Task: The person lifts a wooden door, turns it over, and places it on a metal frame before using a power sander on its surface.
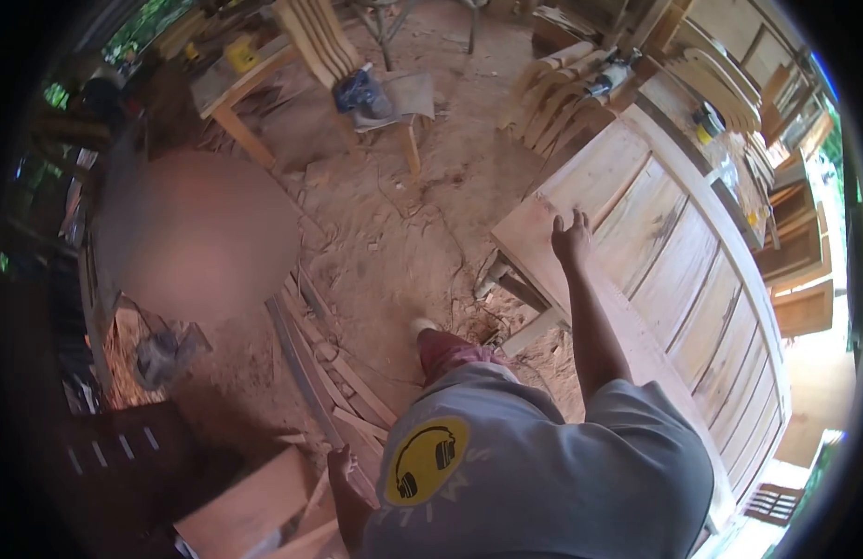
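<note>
My right hand [571,240] reaches over a large wooden panel [627,210], its fingers apart at the near left end of the boards. The panel has a pale frame with several planks set side by side, dark grain lines on some of them. Low at my left side hangs my left hand [342,462], loosely curled with the fingers a little apart and nothing visible in it. Near that hand lie long wooden strips [357,424] and a flat board [250,503].
A wooden chair [315,42] holds a dark plastic bag [361,93]. Curved wooden pieces [552,107] and a power tool [610,76] lie beyond the panel. A workbench [673,98] stands behind it. Sawdust and scraps cover the floor [403,238]. A blurred patch hides part of the left.
</note>
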`<state>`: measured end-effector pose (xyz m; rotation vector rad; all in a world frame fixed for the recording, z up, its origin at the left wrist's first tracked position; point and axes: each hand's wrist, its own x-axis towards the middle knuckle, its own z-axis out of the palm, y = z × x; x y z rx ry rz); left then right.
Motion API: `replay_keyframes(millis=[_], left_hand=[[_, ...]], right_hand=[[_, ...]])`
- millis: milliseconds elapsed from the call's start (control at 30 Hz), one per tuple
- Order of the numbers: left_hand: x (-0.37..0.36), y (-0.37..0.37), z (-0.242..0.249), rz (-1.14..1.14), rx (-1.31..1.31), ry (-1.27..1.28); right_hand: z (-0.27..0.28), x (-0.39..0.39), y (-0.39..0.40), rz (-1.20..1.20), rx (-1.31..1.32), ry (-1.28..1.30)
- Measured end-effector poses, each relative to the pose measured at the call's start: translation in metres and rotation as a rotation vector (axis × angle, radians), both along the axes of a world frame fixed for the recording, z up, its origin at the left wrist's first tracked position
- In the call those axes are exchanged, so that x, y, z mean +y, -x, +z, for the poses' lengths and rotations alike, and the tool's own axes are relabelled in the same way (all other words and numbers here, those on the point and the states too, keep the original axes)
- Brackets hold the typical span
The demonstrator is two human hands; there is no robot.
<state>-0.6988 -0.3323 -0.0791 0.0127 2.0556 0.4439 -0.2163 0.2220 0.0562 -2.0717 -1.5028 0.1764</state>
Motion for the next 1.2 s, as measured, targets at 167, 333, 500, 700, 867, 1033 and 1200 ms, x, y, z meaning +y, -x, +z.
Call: replay_keyframes(millis=[167, 333, 500, 700, 867, 1033, 1200], left_hand=[[0.087, 0.121, -0.01, -0.046, 0.113, 0.013], [0.22, 0.173, -0.005, 0.007, 0.067, -0.014], [0.403, 0.195, -0.008, -0.549, 0.02, 0.078], [0.674, 0.234, -0.05, -0.698, -0.173, -0.101], [0.926, 0.212, -0.054, -0.874, 0.012, -0.368], [1.108, 0.079, -0.008, -0.733, -0.135, -0.608], [1.2, -0.096, 0.027, -1.109, -0.287, -0.507]], right_hand=[[-0.023, 0.06, 0.034, -0.316, -0.223, 0.251], [-0.016, 0.074, 0.045, -0.444, -0.266, 0.36], [-0.022, 0.073, 0.041, -0.468, -0.3, 0.3], [-0.031, 0.075, 0.029, -0.64, -0.21, 0.11], [-0.032, 0.079, 0.03, -0.889, -0.075, 0.065], [-0.011, 0.102, 0.035, -1.013, 0.003, 0.02], [-0.014, 0.114, 0.032, -1.146, -0.259, 0.014]])
